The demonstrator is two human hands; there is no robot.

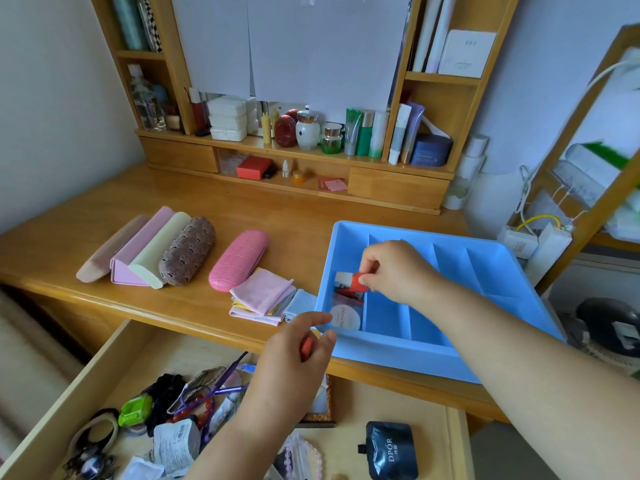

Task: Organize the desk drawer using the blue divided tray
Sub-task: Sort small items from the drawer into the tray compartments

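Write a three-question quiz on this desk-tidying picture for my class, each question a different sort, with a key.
1. True or false: the blue tray sits inside the open drawer.
2. What does the right hand pinch? A) a red and white packet B) a green sharpener C) a pink case
3. Fill in: the left hand holds a small ___ item.

Key: 1. False, it lies on the desk. 2. A, the red and white packet, over the tray's leftmost compartment. 3. Red.

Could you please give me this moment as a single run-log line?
right hand: pinches red-and-white packet over blue tray left compartment | left hand: holds small red item | drawer: open, cluttered
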